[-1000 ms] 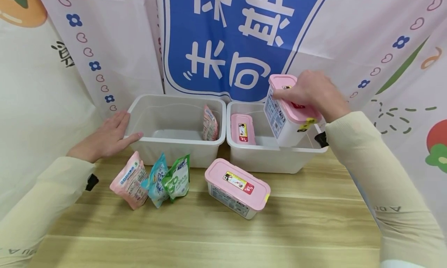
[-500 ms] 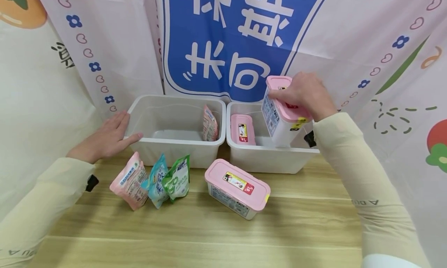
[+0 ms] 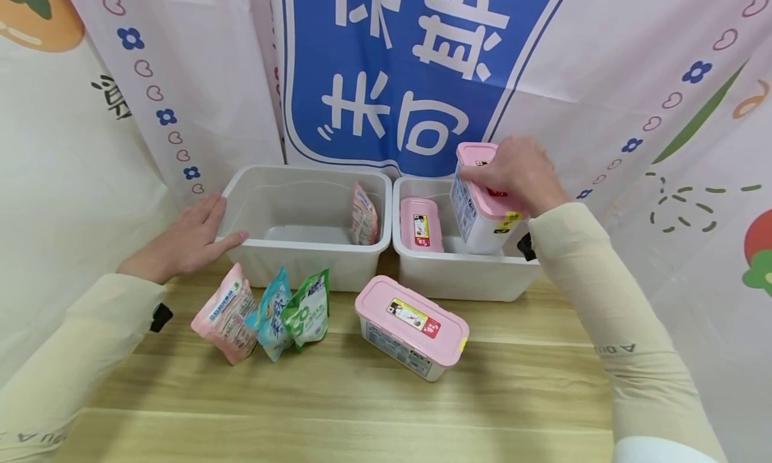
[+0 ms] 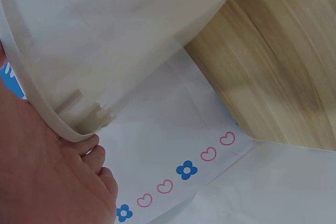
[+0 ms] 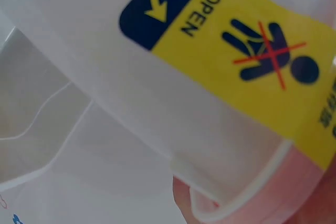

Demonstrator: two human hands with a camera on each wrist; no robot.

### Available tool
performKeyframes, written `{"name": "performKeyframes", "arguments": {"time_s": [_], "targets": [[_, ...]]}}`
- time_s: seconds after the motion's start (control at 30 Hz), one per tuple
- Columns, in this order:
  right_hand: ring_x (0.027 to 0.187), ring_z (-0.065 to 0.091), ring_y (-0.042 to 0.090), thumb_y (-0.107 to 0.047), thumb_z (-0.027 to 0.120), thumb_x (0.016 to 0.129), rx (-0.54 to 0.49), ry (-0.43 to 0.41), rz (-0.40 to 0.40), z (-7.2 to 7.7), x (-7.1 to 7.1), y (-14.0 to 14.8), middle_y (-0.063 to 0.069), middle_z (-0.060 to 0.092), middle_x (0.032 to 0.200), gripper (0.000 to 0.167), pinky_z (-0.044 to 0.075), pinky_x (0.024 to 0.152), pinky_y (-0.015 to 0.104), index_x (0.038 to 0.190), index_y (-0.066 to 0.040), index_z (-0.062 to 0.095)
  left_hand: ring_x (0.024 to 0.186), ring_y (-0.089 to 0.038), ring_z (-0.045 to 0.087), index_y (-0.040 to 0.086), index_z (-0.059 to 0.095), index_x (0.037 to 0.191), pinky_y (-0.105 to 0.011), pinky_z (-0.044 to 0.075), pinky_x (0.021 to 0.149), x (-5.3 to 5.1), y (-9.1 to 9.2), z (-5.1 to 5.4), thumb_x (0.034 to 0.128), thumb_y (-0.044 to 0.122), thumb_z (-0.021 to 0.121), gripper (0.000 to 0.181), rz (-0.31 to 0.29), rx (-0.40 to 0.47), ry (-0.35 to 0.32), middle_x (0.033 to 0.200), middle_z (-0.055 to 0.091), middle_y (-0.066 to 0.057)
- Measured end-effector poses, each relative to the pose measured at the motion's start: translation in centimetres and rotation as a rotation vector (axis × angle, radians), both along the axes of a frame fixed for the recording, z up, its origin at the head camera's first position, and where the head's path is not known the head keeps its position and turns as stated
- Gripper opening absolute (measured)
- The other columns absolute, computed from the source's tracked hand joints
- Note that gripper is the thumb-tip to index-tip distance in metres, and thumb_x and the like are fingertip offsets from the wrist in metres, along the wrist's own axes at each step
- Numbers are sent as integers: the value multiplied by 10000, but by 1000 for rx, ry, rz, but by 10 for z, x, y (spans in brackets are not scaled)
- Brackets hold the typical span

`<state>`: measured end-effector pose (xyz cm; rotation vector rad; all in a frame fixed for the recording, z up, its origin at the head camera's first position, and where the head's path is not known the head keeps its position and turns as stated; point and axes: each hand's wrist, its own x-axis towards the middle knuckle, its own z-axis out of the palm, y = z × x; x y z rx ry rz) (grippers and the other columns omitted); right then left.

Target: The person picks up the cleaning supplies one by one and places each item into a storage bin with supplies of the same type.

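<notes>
In the head view my right hand (image 3: pixel 515 175) grips a white plastic tub with a pink lid (image 3: pixel 476 198) from above. The tub is held tilted, its lower part inside the right grey bin (image 3: pixel 458 275). A yellow "OPEN" warning label (image 5: pixel 231 40) fills much of the right wrist view. Another pink-lidded tub (image 3: pixel 421 223) sits at that bin's left end. My left hand (image 3: pixel 181 240) rests against the left corner of the left grey bin (image 3: pixel 304 262), thumb at the front rim. One pink pouch (image 3: pixel 364 215) stands at that bin's right end.
On the wooden table (image 3: pixel 338 416), a pink pouch (image 3: pixel 229 315), a blue pouch (image 3: pixel 274 315) and a green pouch (image 3: pixel 309 309) stand before the left bin. A third pink-lidded tub (image 3: pixel 412 325) lies before the right bin. Printed cloth (image 3: pixel 567 101) hangs behind.
The right hand has moved left and down with the gripped tub, which sits lower in the right bin. The left hand stays in place.
</notes>
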<state>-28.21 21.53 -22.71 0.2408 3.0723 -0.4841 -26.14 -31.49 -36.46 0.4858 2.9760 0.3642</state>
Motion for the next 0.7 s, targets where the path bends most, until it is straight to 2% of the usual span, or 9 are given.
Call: {"name": "performKeyframes", "arguments": {"time_s": [0.27,0.5,0.7], "targets": [[715,738,274,-648,748,832,-38,-5,-26,-16,-5,-1,160,698,1022,675,584,547,270,1170,-76,629,1612,-543,-28,-90,-54,1641,-709,43,1295,1,0,0,1088,607,363,983,6,-16,-6,1725,-100,-333],[691,713,262,-678,717,825,55,-25,-35,-32,-12,-3,154,685,978,685,563,547,277,1137,-73,633,1614,-537,-37,-91,-57,1640,-702,41,1298,0,0,-1,1088,610,366,988,5,-17,-8,1727,-105,-327],[678,705,261,-676,703,831,69,-11,-14,-43,-16,-4,148,692,939,671,549,535,280,1108,-68,642,1613,-540,-28,-89,-56,1642,-699,45,1299,-1,0,-1,1087,608,372,988,6,-15,-2,1726,-106,-328]]}}
